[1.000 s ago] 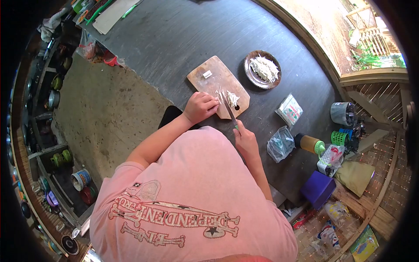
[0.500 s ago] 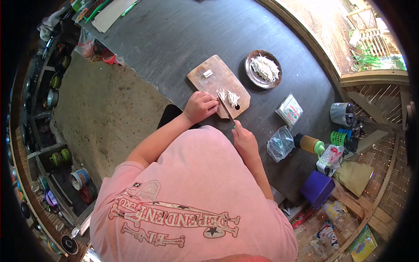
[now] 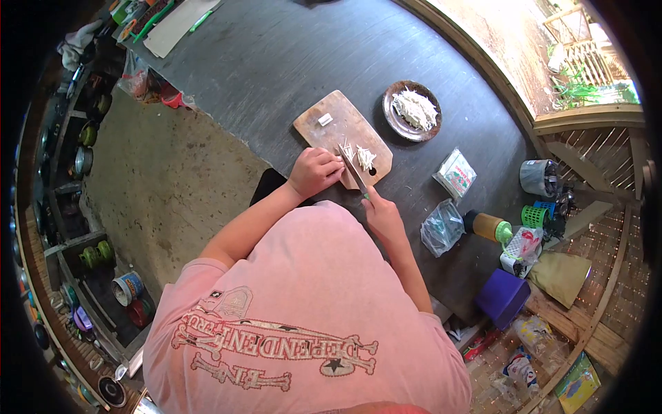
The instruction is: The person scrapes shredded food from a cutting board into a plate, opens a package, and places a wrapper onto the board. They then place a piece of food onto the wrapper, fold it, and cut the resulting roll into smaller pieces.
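Note:
My right hand (image 3: 384,217) is closed round the handle of a knife (image 3: 354,174), whose blade lies over the near part of a wooden cutting board (image 3: 341,114). Beside the blade, my left hand (image 3: 316,171) rests on the board's edge with curled fingers; whatever is under them is hidden. Thin white strips (image 3: 365,159) lie in a small heap right of the blade, near the board's hole. A short white block (image 3: 325,119) sits farther up the board. To the right, a brown plate (image 3: 390,123) bears a mound of similar white strips (image 3: 416,109).
On the dark table (image 3: 276,76) to the right are a white printed packet (image 3: 456,174), a clear plastic bag (image 3: 442,228) and a green-capped bottle (image 3: 487,226). A purple container (image 3: 502,298) stands near the wall. Paper (image 3: 178,31) lies at the far left corner.
The knife blade and my right hand have shifted slightly up and left toward my left fingers. The whole view has moved a little; the board, block and plate stay in place.

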A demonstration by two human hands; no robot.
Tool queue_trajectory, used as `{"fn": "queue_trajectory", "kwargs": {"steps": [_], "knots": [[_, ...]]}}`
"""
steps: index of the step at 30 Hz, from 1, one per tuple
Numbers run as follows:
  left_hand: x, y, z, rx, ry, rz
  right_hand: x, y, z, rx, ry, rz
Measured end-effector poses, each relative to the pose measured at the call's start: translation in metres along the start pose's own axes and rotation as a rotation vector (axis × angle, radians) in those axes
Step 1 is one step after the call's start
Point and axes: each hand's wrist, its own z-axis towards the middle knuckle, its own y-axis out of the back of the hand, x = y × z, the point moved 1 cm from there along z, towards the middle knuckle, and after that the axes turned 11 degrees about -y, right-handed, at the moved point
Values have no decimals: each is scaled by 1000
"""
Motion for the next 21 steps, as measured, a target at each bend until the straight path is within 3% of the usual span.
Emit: {"fn": "queue_trajectory", "kwargs": {"steps": [7,21], "knots": [[0,1,0,5,-2,-16,-2,18,-20,-86,10,196],[0,3,2,-4,-5,-27,-7,7,-22,-43,84,41]]}}
